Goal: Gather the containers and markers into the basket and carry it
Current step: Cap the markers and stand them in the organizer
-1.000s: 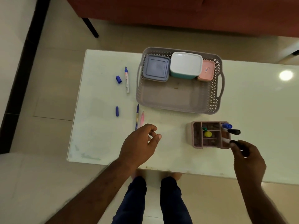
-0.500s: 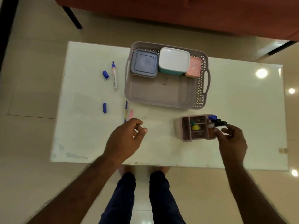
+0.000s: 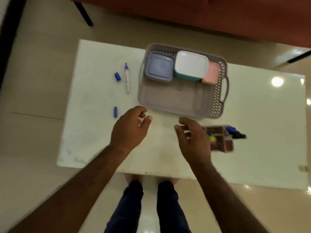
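Both hands [image 3: 128,130] [image 3: 193,140] empty, fingers loosely curled

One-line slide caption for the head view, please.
Both hands hover empty before the basket holding three containers; uncapped marker lies outside.

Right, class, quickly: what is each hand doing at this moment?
Left hand: open, fingers loosely curled, holding nothing.
Right hand: open, fingers relaxed, holding nothing.

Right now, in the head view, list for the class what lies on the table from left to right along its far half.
Blue cap → uncapped marker → basket holding the purple-lidded container → white-lidded container → pink container.
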